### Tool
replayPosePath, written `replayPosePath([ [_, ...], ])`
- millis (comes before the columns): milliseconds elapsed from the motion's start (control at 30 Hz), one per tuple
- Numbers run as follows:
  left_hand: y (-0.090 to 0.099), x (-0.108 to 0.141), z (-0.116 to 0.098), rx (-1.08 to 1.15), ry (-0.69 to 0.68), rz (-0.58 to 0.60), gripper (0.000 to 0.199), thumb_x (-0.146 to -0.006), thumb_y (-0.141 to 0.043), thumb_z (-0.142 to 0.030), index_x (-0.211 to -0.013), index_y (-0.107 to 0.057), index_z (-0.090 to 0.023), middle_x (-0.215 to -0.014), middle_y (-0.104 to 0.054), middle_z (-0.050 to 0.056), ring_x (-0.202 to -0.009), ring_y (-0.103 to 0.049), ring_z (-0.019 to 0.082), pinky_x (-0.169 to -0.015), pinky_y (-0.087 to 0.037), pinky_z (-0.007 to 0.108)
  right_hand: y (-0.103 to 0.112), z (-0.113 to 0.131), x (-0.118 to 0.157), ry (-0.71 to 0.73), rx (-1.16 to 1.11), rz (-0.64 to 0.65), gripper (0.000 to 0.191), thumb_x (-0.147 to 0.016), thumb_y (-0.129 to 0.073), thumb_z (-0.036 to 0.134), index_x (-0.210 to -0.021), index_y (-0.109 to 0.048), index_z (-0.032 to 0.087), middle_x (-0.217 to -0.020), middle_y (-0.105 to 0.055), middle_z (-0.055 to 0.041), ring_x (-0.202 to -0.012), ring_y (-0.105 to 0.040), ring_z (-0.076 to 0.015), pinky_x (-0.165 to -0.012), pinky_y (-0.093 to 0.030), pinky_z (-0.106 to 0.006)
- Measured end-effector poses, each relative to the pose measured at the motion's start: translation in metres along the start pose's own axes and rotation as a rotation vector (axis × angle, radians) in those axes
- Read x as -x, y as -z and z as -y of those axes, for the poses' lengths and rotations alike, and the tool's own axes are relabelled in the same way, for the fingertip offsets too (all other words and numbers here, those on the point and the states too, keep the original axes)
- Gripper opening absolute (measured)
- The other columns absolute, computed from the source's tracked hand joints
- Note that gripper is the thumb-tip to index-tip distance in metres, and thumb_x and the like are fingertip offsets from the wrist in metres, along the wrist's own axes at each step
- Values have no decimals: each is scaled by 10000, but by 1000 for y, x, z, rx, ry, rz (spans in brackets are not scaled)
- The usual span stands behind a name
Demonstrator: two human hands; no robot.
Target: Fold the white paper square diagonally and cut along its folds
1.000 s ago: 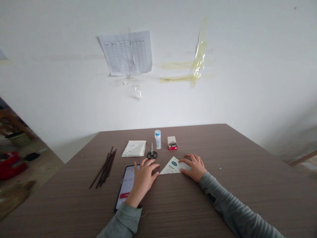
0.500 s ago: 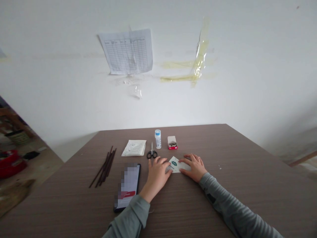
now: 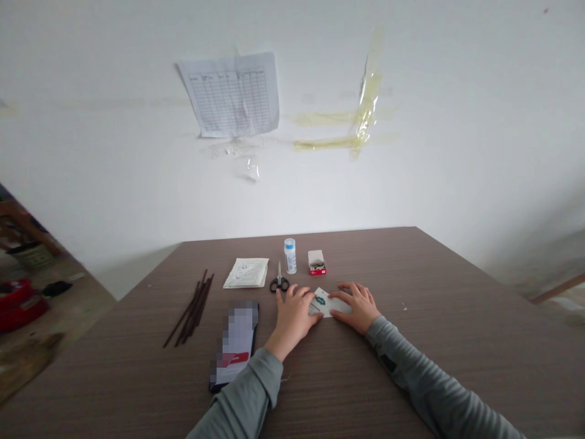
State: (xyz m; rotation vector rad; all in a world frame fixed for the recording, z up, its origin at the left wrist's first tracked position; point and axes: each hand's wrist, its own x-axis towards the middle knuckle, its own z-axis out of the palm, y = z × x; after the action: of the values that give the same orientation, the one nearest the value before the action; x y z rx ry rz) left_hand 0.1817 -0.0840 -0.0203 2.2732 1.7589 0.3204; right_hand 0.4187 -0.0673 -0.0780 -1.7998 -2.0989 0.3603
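Observation:
A small white paper packet [image 3: 324, 303] with a green mark lies on the brown table, between my two hands. My left hand [image 3: 295, 314] rests on its left part with the fingers spread. On the right part lies my right hand [image 3: 356, 306], its fingers also apart and touching the packet. Just beyond my left hand are black-handled scissors [image 3: 279, 283], blades pointing away. A small red and white box [image 3: 317, 268] stands open behind the packet, with small metal pieces inside. Beside it a clear bottle with a blue cap [image 3: 290, 259] stands upright.
Left of my left forearm lies a phone [image 3: 237, 347]. Several dark sticks [image 3: 194, 311] and a white packet stack [image 3: 247, 272] lie farther left. The wall [image 3: 320, 201] rises behind the table's back edge [image 3: 365, 232].
My left hand has shifted slightly right and covers a bit more of the paper packet's left part. My right hand stays nearly the same. The view has moved slightly.

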Motion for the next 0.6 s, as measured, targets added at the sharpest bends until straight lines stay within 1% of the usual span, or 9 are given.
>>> replayPosePath([
  [167, 7, 8, 13, -34, -14, -4, 504, -1102, -956, -273, -1589, -944, -406, -1848, -820, 92, -1856, -597, 499, -1571, -348, 913, 1, 5, 2, 5, 3, -1, 447, -1040, -955, 448, -1484, -995, 473, -1763, -824, -70, -1747, -658, -474, -1520, -484, -776],
  [300, 11, 13, 24, -47, -9, -8, 506, -1103, -944, -264, -1579, -946, -438, -1865, -808, 85, -1870, -583, 509, -1552, -364, 931, 2, 7, 3, -11, -16, 23, 474, -1057, -910, 457, -1527, -978, 462, -1809, -790, -72, -1781, -603, -472, -1543, -429, -773],
  [433, 14, 18, 33, -40, 10, -25, 485, -1104, -926, -245, -1552, -957, -428, -1856, -814, 103, -1864, -594, 526, -1536, -343, 973, 6, 6, 2, -25, -16, 64, 497, -1065, -912, 504, -1559, -963, 496, -1853, -762, -49, -1826, -570, -463, -1568, -387, -726],
  [600, 19, 24, 39, -44, 52, -19, 508, -1113, -897, -219, -1577, -939, -422, -1912, -769, 98, -1887, -557, 529, -1529, -324, 990, 10, 7, 2, -33, 5, 48, 478, -1059, -943, 497, -1535, -972, 527, -1824, -791, -35, -1810, -600, -456, -1543, -424, -670],
])
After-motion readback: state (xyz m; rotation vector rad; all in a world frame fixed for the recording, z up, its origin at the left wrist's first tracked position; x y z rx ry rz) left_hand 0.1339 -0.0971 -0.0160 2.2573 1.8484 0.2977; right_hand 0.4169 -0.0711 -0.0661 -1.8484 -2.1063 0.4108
